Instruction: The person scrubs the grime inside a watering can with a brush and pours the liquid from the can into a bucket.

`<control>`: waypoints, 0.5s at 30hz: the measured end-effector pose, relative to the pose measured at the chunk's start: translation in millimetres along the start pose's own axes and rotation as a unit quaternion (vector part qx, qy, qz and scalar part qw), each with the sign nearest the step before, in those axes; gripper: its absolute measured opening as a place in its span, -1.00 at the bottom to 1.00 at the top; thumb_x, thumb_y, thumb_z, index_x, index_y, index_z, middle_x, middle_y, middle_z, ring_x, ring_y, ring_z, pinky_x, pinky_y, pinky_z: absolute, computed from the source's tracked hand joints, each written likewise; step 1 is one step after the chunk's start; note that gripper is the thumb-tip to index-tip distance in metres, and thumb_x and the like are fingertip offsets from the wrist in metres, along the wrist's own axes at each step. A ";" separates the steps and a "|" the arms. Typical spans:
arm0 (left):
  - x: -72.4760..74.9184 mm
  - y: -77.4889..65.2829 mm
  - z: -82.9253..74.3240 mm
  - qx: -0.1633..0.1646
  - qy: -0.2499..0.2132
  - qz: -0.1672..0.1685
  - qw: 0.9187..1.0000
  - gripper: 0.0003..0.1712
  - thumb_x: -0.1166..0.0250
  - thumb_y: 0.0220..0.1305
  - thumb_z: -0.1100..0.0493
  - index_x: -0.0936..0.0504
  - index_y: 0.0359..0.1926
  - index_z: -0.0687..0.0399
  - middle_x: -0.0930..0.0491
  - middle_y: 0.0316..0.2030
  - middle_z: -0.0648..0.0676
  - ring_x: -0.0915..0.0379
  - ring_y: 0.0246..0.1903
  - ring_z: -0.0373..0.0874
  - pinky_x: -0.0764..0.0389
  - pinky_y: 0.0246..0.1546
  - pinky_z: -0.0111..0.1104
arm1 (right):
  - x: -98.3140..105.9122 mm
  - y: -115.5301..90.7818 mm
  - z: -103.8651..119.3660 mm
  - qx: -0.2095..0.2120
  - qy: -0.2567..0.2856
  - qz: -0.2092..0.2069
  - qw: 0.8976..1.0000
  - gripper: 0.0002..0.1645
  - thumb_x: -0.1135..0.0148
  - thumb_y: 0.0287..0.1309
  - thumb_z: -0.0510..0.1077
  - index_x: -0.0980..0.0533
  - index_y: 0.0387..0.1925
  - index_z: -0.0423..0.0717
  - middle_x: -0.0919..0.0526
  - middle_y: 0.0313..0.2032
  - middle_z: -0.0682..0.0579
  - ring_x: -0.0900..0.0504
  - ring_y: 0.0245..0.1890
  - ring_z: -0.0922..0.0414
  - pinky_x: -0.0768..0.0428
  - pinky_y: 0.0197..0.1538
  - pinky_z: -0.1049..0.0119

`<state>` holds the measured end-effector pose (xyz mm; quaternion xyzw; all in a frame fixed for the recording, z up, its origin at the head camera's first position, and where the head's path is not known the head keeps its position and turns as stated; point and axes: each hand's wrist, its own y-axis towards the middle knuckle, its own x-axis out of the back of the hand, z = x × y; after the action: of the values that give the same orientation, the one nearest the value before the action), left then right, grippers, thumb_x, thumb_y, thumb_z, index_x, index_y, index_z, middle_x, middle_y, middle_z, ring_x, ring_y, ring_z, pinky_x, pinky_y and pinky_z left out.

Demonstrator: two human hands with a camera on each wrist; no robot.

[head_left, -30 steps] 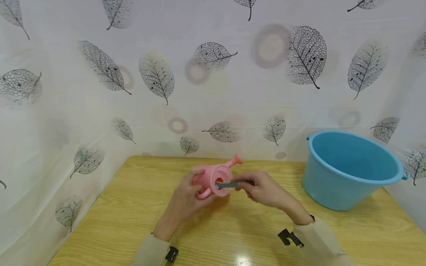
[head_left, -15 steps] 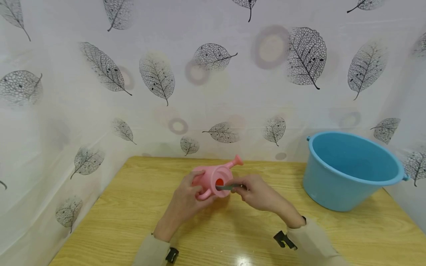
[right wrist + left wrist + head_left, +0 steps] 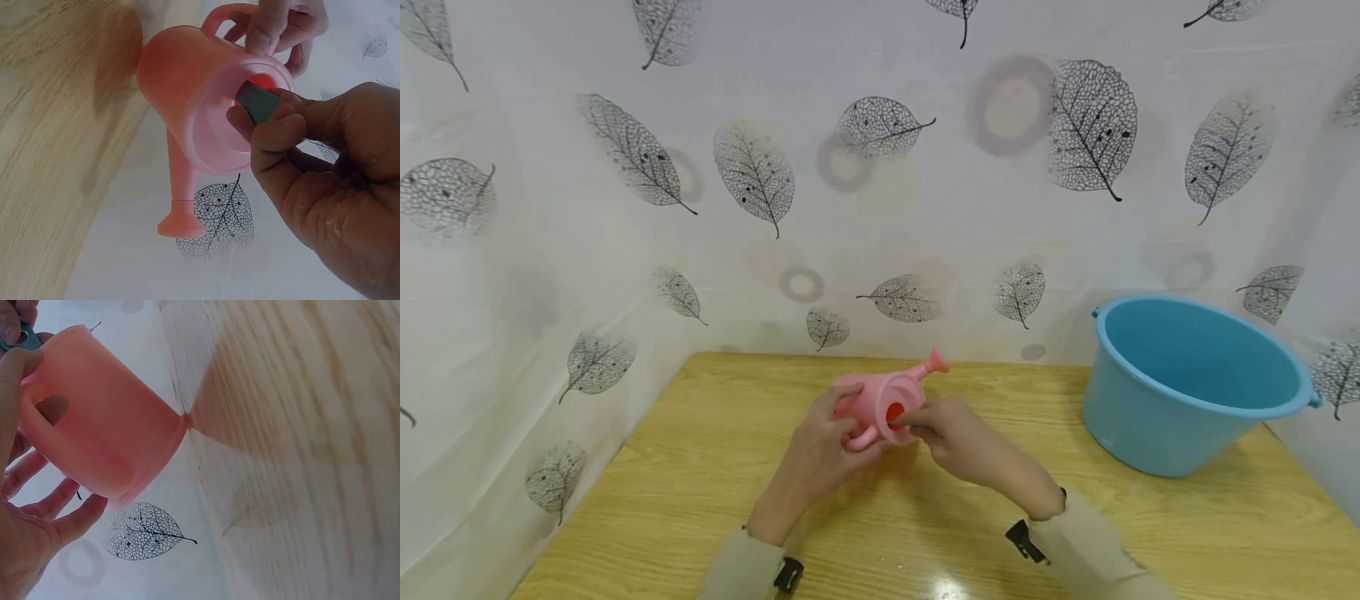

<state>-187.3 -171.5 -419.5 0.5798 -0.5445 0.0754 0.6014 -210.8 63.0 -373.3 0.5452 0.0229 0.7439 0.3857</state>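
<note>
A pink watering can (image 3: 868, 396) lies tilted on the table, its mouth turned toward me and its base edge against the wood. My left hand (image 3: 820, 437) grips it around the body and handle (image 3: 72, 447). Something red (image 3: 262, 81) shows through the round opening. My right hand (image 3: 962, 442) pinches a slim grey-green tool (image 3: 257, 102) between thumb and fingers, right at the can's mouth. The tool's far end is hidden inside the can. In the left wrist view, a hole shows in the tool's handle (image 3: 28, 339). The spout (image 3: 934, 362) points back and right.
A large light-blue bucket (image 3: 1157, 425) stands at the right of the wooden table (image 3: 685, 483). Behind and to the left hangs a white sheet (image 3: 775, 275) printed with dark leaves.
My right hand has moved left, pushing the tool deeper into the can; its pale pronged tip, visible a second ago, is now hidden. The left hand and watering can have stayed in place.
</note>
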 end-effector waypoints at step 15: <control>0.7 -0.5 0.2 0.005 -0.006 0.002 1.000 -0.61 -0.57 0.12 -0.05 -0.58 -0.61 -0.02 -0.54 0.21 0.12 -0.56 0.19 0.05 -0.71 0.17 -0.18 | -11.9 -3.6 1.8 0.060 -0.186 -0.072 0.978 -0.38 -0.36 -0.26 -0.65 -0.66 -0.12 -0.10 -0.67 -0.21 -0.11 -0.69 -0.26 0.07 -0.74 -0.19 0.38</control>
<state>-186.7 -172.2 -419.4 0.5821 -0.5494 0.0759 0.5946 -206.1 57.7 -383.6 0.6927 0.0349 0.5972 0.4028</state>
